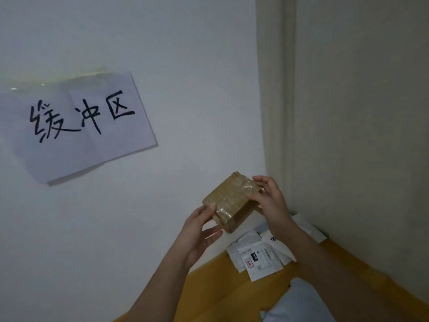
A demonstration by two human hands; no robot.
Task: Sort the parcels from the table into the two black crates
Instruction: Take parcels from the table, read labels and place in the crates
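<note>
A small brown cardboard parcel [232, 201], wrapped in clear tape, is held up in the air in front of the white wall. My left hand [199, 231] grips its near left end, thumb on top and fingers underneath. My right hand [269, 201] holds its far right end with curled fingers. Below them, several white parcel bags [257, 256] with printed labels lie piled in the corner of the yellow table [220, 289]. No black crate is in view.
A paper sign [79, 126] with handwritten characters is taped to the wall at the left. A beige wall [359, 135] closes the corner on the right. A pale blue soft parcel [301, 303] lies at the table's near edge.
</note>
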